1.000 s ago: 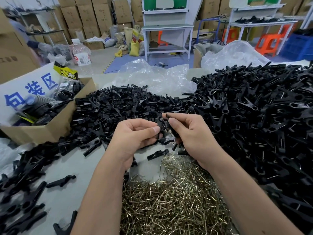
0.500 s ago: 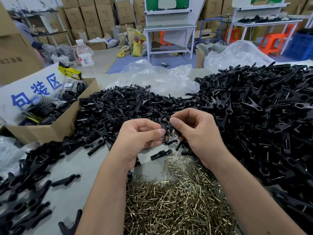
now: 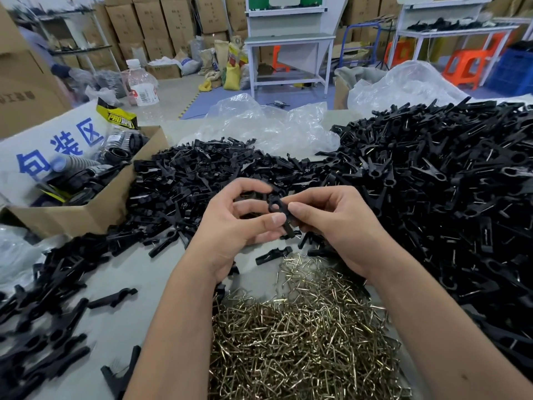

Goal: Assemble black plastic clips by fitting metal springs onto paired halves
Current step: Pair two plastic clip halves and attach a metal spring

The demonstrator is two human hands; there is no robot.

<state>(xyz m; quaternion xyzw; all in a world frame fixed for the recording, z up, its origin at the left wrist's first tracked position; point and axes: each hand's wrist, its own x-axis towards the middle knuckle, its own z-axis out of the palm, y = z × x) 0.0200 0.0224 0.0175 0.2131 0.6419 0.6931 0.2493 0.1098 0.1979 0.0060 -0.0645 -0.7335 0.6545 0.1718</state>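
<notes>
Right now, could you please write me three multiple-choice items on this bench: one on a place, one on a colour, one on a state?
1. Where does the spring pile lie?
A. between the forearms
B. inside the cardboard box
C. on the far shelf

2. What colour are the springs?
A. blue
B. brassy
C. red

3. What are the hands doing?
A. resting flat
B. both holding one clip piece
C. lifting the box

Answers:
1 A, it sits between the arms.
2 B, they gleam yellowish.
3 B, left hand and right hand pinch the clip piece.

My left hand [image 3: 230, 226] and right hand [image 3: 334, 223] meet in front of me, forearms angled inward. Both have fingers curled, thumbs nearly touching in a pinching grip.
</notes>
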